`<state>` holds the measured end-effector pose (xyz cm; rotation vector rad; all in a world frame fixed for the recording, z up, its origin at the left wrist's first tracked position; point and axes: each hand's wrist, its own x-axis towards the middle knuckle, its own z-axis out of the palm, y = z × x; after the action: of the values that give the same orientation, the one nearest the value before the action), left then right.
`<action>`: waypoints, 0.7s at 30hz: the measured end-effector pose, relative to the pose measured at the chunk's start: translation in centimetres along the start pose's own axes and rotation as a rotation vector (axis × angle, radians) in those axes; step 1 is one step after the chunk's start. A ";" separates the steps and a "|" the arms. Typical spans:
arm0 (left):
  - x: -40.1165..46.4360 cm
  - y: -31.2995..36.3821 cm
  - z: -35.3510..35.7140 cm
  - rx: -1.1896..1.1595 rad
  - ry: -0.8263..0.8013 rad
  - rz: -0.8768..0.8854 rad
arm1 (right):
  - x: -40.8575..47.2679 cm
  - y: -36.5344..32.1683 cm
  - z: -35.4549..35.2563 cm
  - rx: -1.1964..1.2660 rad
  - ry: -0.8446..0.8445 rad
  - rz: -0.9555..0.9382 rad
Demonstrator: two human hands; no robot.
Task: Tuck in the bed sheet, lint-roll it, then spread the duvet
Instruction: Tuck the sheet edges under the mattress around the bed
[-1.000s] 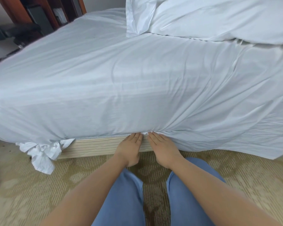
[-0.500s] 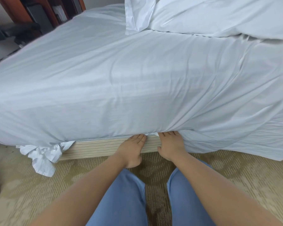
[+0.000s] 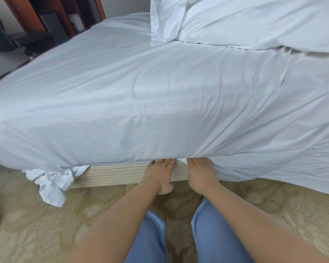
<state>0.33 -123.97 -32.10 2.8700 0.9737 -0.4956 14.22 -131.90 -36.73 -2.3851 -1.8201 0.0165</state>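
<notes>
A white bed sheet (image 3: 160,111) covers the mattress and drapes over its near side. My left hand (image 3: 160,173) and my right hand (image 3: 201,172) lie side by side at the lower edge of the mattress, fingers straight and pushed in under it, pressing the sheet in above the striped bed base (image 3: 118,173). The fingertips are hidden under the fabric. To the right of my hands the sheet hangs loose (image 3: 273,171) down to the floor. A knotted sheet corner (image 3: 49,181) dangles at the left. A white duvet (image 3: 264,21) is heaped at the far right of the bed.
A pillow (image 3: 163,21) lies at the head of the bed. Patterned beige carpet (image 3: 46,224) covers the floor; my knees in blue trousers (image 3: 179,243) are on it. Dark wooden furniture (image 3: 51,21) stands beyond the bed at the upper left.
My right hand has slid a little to the right along the mattress edge, apart from the left hand. The left hand has stayed in place.
</notes>
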 end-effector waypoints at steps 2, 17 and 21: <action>-0.2 0.0 -0.1 0.005 0.035 0.004 | -0.6 0.3 0.6 -0.007 0.122 -0.062; -0.5 0.6 -0.7 -0.019 0.008 -0.014 | 0.0 -1.7 -0.4 1.556 -0.068 1.011; 0.3 1.2 -0.3 0.005 -0.010 -0.071 | 0.9 -1.4 -0.8 2.018 -0.118 1.164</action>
<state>1.36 -124.71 -32.00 2.8429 1.0778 -0.5190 13.17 -130.80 -35.71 -1.2224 0.2901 1.2670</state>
